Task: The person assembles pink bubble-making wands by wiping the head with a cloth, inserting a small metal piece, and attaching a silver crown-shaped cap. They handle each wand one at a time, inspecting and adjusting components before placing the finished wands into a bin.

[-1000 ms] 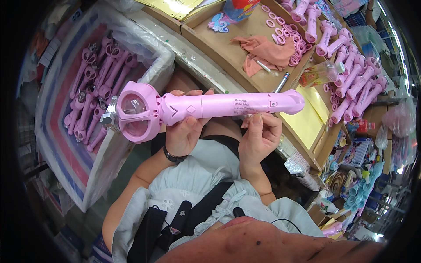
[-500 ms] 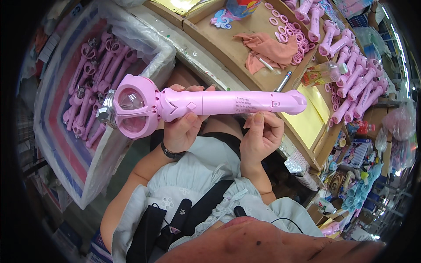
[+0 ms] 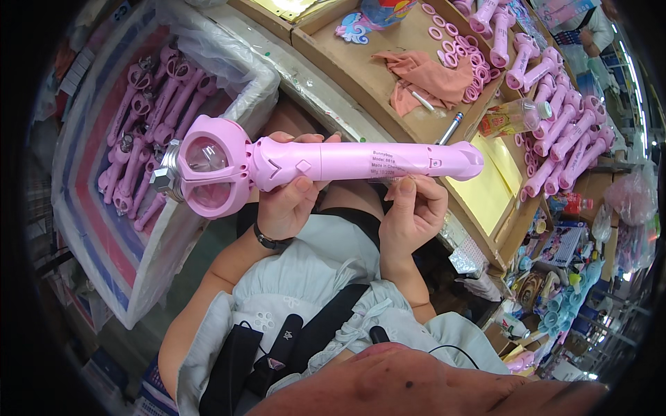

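A pink toy wand [image 3: 354, 161] lies level across my view, with a round, clear-windowed head and a silver faceted knob at its left end. Wrapped round the wand just below the head is my left hand [image 3: 290, 208], its fingers partly hidden behind the shaft. A clear label [image 3: 388, 163] with dark print sits on the handle. My right hand [image 3: 414, 211] is closed in a pinch, thumb against fingers, at the label's lower edge under the handle. Part of the film shows at those fingertips.
On the left stands a plastic-lined bin [image 3: 166, 236] holding several similar wands. A cardboard tray [image 3: 354, 76] on the bench carries pink rings [image 3: 472, 76], an orange cloth [image 3: 430, 80], a pen [image 3: 453, 128] and yellow sheets [image 3: 485, 194]. Pink handles [image 3: 569, 121] and a bottle [image 3: 513, 118] lie farther right.
The label's print has shifted slightly left on the handle and looks straighter. Both hands and the wand stay almost in place. At the far upper right, more of another person shows.
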Demonstrator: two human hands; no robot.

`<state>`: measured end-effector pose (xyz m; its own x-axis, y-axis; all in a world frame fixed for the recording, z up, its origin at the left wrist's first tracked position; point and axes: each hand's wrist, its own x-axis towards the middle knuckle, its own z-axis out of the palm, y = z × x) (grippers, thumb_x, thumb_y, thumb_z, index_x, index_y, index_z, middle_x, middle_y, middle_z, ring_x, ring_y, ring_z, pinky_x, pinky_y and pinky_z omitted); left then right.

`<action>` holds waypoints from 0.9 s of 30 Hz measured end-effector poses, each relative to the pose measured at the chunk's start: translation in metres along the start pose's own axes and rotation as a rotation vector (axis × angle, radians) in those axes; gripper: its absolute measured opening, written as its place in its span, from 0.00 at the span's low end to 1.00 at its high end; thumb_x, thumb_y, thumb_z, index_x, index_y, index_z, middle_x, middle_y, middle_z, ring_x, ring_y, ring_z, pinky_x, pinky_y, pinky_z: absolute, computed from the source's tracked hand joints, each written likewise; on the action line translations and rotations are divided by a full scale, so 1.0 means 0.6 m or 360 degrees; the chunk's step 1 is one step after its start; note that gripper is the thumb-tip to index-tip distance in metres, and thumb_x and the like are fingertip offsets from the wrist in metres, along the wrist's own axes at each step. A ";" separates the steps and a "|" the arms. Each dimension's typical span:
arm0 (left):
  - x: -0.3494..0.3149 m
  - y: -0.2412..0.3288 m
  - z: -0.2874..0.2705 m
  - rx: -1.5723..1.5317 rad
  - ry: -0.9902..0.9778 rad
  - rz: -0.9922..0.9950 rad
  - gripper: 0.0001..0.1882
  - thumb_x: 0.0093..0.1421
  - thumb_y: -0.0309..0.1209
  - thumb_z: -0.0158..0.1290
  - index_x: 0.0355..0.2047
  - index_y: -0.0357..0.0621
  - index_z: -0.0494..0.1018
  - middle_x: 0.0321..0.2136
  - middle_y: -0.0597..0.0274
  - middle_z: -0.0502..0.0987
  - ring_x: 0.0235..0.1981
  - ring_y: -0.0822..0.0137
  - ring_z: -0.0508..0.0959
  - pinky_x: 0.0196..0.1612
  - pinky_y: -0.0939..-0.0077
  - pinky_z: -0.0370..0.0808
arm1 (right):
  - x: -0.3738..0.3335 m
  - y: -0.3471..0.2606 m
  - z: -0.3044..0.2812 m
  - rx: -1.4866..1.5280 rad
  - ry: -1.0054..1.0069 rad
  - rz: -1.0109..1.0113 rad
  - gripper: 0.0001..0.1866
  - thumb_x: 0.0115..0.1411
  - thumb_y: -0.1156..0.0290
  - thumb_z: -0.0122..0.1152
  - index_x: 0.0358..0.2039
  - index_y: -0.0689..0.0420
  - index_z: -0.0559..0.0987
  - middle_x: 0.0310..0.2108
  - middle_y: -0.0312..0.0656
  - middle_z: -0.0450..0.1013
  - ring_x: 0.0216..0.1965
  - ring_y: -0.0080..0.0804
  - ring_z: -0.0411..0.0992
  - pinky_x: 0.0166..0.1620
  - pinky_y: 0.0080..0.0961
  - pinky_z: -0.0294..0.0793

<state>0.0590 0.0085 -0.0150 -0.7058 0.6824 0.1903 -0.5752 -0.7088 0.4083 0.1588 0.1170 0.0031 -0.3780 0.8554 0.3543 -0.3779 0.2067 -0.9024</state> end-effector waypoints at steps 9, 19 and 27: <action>0.000 -0.001 -0.005 -0.0024 -0.0005 0.0006 0.27 0.57 0.15 0.46 0.53 0.55 0.56 0.54 0.57 0.64 0.63 0.50 0.56 0.63 0.50 0.56 | -0.001 0.002 0.000 -0.0021 0.0001 0.0016 0.05 0.59 0.77 0.57 0.32 0.61 0.69 0.30 0.45 0.72 0.24 0.23 0.67 0.28 0.16 0.68; 0.000 0.000 -0.005 0.0038 -0.0009 0.0015 0.27 0.56 0.16 0.48 0.52 0.55 0.57 0.54 0.57 0.63 0.63 0.50 0.56 0.62 0.50 0.57 | 0.002 0.002 -0.002 -0.0029 -0.0007 0.0051 0.05 0.59 0.77 0.57 0.32 0.61 0.69 0.29 0.45 0.72 0.24 0.23 0.67 0.27 0.17 0.68; 0.000 0.001 -0.006 0.0076 -0.0021 0.0012 0.27 0.56 0.17 0.49 0.52 0.55 0.57 0.53 0.57 0.63 0.63 0.50 0.56 0.62 0.51 0.58 | 0.000 0.000 -0.008 0.0036 -0.0059 0.0103 0.05 0.58 0.79 0.57 0.33 0.62 0.69 0.32 0.45 0.71 0.28 0.23 0.69 0.32 0.17 0.70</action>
<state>0.0571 0.0072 -0.0179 -0.7042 0.6797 0.2050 -0.5495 -0.7047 0.4488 0.1627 0.1195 0.0019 -0.4329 0.8484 0.3047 -0.3705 0.1407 -0.9181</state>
